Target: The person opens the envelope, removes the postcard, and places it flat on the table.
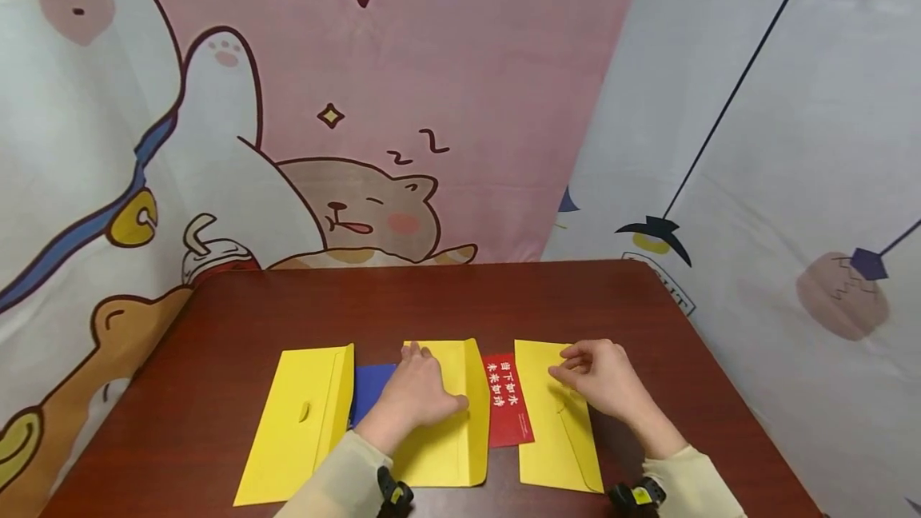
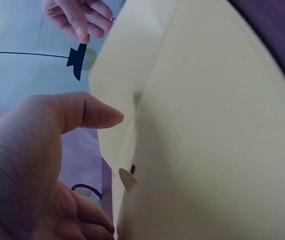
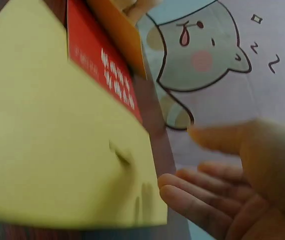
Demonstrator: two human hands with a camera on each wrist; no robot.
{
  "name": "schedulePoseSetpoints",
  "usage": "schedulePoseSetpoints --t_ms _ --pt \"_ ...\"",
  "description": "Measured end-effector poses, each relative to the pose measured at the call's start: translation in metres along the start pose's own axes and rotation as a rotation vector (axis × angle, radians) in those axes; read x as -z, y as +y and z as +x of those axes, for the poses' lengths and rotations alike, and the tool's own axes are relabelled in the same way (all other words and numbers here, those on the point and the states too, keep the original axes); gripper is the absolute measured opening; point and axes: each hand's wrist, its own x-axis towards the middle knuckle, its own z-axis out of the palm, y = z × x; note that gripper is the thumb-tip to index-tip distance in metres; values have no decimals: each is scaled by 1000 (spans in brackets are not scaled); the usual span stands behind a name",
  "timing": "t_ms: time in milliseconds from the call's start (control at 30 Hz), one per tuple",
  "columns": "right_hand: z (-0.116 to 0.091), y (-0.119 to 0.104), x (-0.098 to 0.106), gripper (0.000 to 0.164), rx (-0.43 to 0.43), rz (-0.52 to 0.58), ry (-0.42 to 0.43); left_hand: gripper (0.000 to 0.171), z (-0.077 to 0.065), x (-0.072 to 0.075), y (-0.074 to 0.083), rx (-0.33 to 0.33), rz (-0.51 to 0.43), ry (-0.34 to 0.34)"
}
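My left hand [image 1: 424, 396] lies over the middle yellow envelope [image 1: 439, 458], fingertips near its far left edge and thumb stretched out to the right. In the left wrist view, the thumb stands apart from the envelope's raised flap [image 2: 127, 65], and a small tab [image 2: 127, 179] sticks up from a slit. Over the upper right part of another yellow envelope [image 1: 547, 446] hovers my right hand [image 1: 600, 378]. Its fingers are loosely bent with nothing between them; the right wrist view shows the thumb and fingertips spread apart beside the envelope's edge.
A red card [image 1: 507, 398] with white characters lies partly under the right envelope. Something blue [image 1: 372, 388] shows between the middle envelope and a third yellow envelope [image 1: 288, 438] at left. The dark red table [image 1: 460, 302] ends at a cartoon-printed cloth [image 1: 504, 102].
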Motion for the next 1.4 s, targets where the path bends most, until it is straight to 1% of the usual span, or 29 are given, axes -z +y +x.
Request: schedulePoseSetpoints --t_ms 67,133,233,333,433,500,567,667,767,900,1000,1167,1400 --pt "0 3 5 44 65 -57 -46 104 0 1 2 -4 35 -2" --pt "0 6 8 53 118 -109 -107 108 0 3 7 -16 88 -2" --pt "0 8 9 68 174 -193 -192 116 1 6 19 -64 180 -4" --pt "0 9 8 79 222 -237 -259 121 3 8 34 -152 271 -19" --pt "0 9 8 89 261 -270 -323 127 8 6 50 -265 353 -56" --pt "0 10 9 96 288 -293 -370 132 12 1 60 -343 418 -83" --pt "1 11 9 103 311 -319 -412 136 17 -6 68 -411 465 -107" --pt "2 12 9 112 348 -355 -459 141 22 -16 78 -472 515 -143" --pt "4 12 10 117 376 -389 -487 144 26 -25 85 -484 556 -168" --pt "4 13 12 120 395 -419 -504 148 29 -32 94 -457 621 -184" --pt "5 14 14 122 395 -433 -514 149 31 -33 98 -434 648 -197" --pt "5 16 18 125 390 -476 -519 149 34 -35 102 -421 660 -211" --pt "5 22 24 131 362 -524 -531 147 37 -38 107 -411 644 -237"
